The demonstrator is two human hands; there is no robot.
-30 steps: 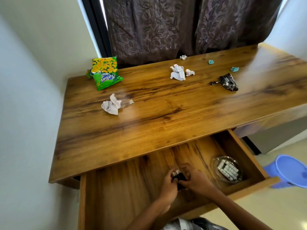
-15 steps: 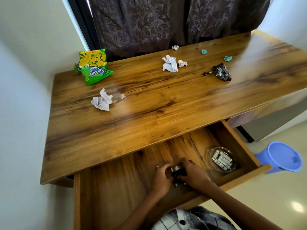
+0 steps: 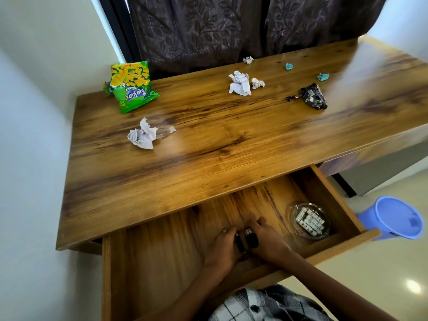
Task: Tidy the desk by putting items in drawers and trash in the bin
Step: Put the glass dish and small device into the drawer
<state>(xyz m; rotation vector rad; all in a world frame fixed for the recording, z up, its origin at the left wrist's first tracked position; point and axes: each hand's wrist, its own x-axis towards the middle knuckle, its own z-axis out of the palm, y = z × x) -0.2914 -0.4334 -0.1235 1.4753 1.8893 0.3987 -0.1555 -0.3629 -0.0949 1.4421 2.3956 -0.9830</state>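
Observation:
Inside the pulled-out wooden drawer [image 3: 162,262], my left hand [image 3: 222,245] and my right hand [image 3: 266,239] are cupped together around a cluster of small black clips [image 3: 246,238] on the drawer floor. A glass dish [image 3: 309,220] holding several white batteries sits at the drawer's right end. On the desk top [image 3: 208,163] lie a green snack bag [image 3: 132,85], crumpled white papers [image 3: 142,135] [image 3: 239,82], a black wrapper [image 3: 311,97] and small teal scraps [image 3: 322,76].
A blue plastic bin [image 3: 398,220] stands on the floor right of the drawer. A dark curtain [image 3: 231,31] hangs behind the desk. A white wall borders the desk's left side. A small white paper ball [image 3: 248,59] lies near the desk's back edge.
Both hands stay in the drawer around the black clips, closing a little tighter on them. The camera view has shifted slightly; desk items have not moved.

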